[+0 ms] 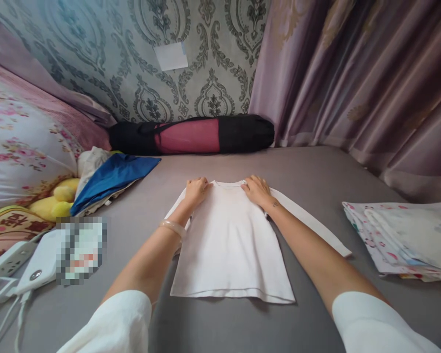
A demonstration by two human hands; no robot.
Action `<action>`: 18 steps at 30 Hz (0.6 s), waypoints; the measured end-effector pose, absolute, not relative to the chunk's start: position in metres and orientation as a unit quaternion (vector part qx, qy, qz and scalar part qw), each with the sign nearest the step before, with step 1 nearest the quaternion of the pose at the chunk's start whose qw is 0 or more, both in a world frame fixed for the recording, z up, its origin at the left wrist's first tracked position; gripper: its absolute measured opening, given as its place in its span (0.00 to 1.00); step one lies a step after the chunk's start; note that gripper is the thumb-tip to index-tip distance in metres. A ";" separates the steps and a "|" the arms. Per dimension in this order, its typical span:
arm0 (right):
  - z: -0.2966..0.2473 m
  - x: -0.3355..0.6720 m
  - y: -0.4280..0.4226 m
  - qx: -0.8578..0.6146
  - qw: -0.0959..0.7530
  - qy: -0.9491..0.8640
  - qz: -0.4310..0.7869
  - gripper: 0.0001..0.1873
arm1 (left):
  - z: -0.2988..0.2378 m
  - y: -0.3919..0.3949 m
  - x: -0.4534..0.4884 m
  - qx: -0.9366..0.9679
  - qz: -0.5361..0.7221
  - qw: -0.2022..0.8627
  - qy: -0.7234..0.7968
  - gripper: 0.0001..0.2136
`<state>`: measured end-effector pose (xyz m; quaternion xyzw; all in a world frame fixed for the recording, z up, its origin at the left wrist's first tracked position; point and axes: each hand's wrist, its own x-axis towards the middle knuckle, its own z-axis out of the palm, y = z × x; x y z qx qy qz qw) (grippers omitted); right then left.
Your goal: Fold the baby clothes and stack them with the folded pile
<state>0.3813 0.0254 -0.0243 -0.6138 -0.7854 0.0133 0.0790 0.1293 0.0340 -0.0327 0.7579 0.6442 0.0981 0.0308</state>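
A white long-sleeved shirt [230, 245] lies spread out on the grey bed sheet, its collar at the far end and its hem towards me. My left hand [198, 190] is closed on the shirt's left shoulder, beside the collar. At the other shoulder, my right hand [256, 189] pinches the fabric near the neckline. Both sets of fingertips are partly hidden. One sleeve stretches out to the right past my right forearm; most of the other sleeve is covered by my left arm.
Folded cloths [407, 240] are stacked at the right. Blue clothing [115, 179] lies at the left by a floral pillow [25, 147]. Nearer are a power strip [9, 262] and a white device [44, 260] with cables. A black and pink bag [191, 136] lies along the wall.
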 end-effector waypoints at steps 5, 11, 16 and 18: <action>-0.032 0.374 0.031 -0.627 0.096 -0.773 -0.003 0.16 | -0.037 0.036 0.140 0.759 0.108 -0.019 0.642 0.15; -0.034 0.373 0.042 -0.617 0.115 -0.777 -0.047 0.15 | -0.036 0.039 0.139 0.764 0.115 -0.105 0.626 0.17; -0.035 0.372 0.042 -0.628 0.106 -0.771 -0.001 0.16 | -0.035 0.038 0.139 0.748 0.089 -0.045 0.656 0.15; -0.032 0.379 0.042 -0.643 0.118 -0.756 0.029 0.18 | -0.030 0.039 0.132 0.710 0.085 0.010 0.699 0.17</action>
